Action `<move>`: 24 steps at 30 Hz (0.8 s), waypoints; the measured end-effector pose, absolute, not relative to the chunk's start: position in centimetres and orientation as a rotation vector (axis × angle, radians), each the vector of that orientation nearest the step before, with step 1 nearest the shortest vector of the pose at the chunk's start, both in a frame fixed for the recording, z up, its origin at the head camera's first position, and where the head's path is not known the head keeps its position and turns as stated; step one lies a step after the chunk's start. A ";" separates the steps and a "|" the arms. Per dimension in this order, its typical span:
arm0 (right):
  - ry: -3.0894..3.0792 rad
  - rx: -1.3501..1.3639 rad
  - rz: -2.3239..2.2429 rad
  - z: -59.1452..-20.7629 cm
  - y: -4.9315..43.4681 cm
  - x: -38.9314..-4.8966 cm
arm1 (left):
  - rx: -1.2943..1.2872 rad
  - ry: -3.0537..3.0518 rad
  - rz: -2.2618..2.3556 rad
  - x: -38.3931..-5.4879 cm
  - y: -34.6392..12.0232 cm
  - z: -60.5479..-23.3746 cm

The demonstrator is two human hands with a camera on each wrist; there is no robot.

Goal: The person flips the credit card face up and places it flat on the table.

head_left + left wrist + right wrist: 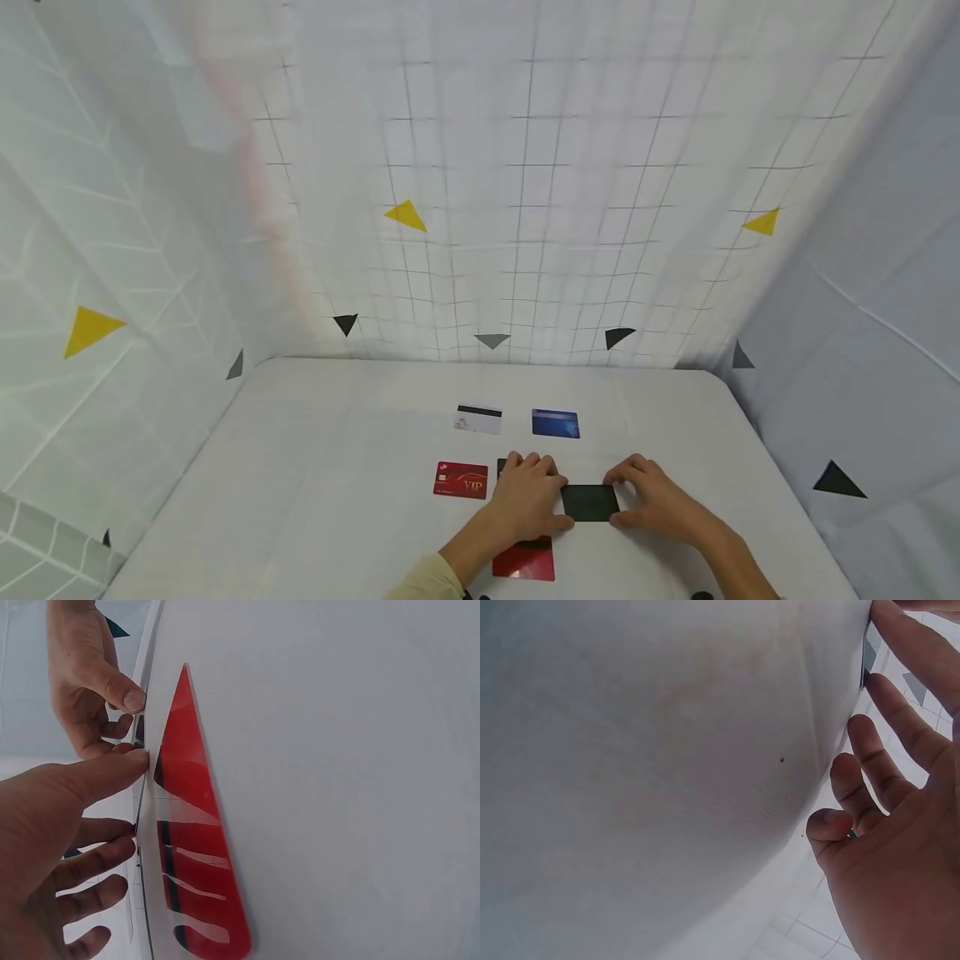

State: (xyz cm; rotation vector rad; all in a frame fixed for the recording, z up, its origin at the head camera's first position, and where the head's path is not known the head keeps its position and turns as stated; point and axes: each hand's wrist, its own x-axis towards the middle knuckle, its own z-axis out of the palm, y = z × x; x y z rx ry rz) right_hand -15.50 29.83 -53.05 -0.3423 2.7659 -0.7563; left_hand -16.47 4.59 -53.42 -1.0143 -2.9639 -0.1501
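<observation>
A plain black card (590,503) lies between the two hands, low on the white table. My left hand (528,500) holds its left side, thumb at the near corner and index finger at the far one. At the right side, my right hand (660,504) holds the card the same way. In the left wrist view both hands meet the card, seen nearly edge-on. Beneath the left hand a dark card (501,466) is mostly hidden. Nearer me, partly under that hand, lies a red card with a black stripe (525,563).
Left of the hands lies a red VIP card (461,480). Farther back are a white card with a black stripe (477,419) and a blue card (556,423). White cloth walls (465,283) with yellow, black and grey triangles surround the white table (330,483).
</observation>
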 end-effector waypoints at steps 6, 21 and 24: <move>2.738 -0.342 -0.777 -52.9 29.7 -15.8 | -1.020 -2.954 -0.167 -16.5 4.5 -53.4; 2.756 -0.325 -0.753 -53.2 29.7 -15.8 | -1.023 -2.946 -0.171 -16.8 4.7 -53.5; 2.754 -0.323 -0.745 -53.2 29.8 -15.9 | -1.021 -2.949 -0.166 -16.7 4.8 -53.5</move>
